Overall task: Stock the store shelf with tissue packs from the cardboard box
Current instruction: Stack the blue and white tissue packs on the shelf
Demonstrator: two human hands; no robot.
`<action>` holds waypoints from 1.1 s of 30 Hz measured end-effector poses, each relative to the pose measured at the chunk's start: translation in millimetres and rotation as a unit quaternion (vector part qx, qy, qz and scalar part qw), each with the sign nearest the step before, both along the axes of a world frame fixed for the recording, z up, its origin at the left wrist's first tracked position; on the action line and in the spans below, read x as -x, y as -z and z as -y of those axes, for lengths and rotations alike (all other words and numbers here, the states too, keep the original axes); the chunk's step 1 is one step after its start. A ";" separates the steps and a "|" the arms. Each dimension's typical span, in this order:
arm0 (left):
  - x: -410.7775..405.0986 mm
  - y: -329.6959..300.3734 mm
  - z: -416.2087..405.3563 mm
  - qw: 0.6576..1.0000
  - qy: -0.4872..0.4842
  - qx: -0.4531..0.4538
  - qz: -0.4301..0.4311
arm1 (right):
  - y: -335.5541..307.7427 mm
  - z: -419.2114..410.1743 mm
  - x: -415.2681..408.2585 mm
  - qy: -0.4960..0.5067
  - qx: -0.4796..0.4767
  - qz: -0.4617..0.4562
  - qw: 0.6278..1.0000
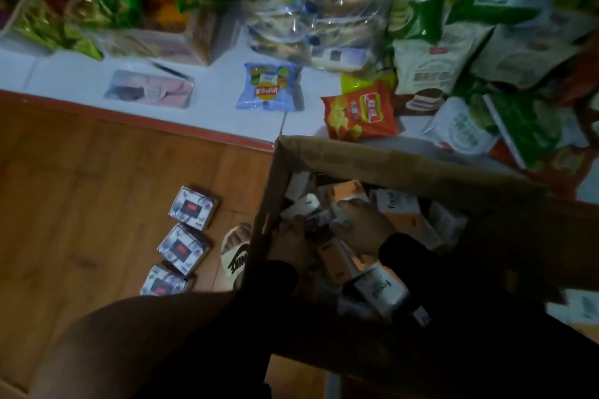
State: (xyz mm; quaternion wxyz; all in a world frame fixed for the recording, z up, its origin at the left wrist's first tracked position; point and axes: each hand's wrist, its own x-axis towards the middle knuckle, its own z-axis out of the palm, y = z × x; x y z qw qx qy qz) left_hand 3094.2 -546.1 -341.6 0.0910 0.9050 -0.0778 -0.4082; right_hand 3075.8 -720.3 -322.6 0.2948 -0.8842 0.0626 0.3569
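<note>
Both my sleeves reach into the cardboard box (405, 168). My left hand (290, 241) and right hand (363, 223) rest among tissue packs (379, 288); whether either is clamped on one, I cannot tell.

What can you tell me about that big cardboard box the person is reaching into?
The cardboard box is plain brown, open at the top, with its flaps folded outward. It stands on the wooden floor against the low white shelf. Inside lie jumbled tissue packs, white and orange, at all angles. Both hands are inside: the left hand near the box's left wall, the right hand over the packs. Its near side is in deep shadow.
</note>
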 end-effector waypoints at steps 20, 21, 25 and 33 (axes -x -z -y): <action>2.2 -100.9 8.1 0.988 0.033 0.104 0.110 | -77.3 15.2 31.4 0.156 -0.151 0.069 0.974; 1.0 -121.1 8.7 0.983 0.028 0.139 0.121 | -94.9 17.4 35.1 0.176 -0.155 0.070 0.970; -7.0 -215.5 13.1 0.947 -0.046 0.289 0.133 | -169.9 30.9 43.0 0.234 -0.192 0.159 0.940; -6.3 -370.5 31.6 0.853 -0.092 0.478 0.189 | -324.9 48.5 56.9 0.306 -0.314 0.292 0.850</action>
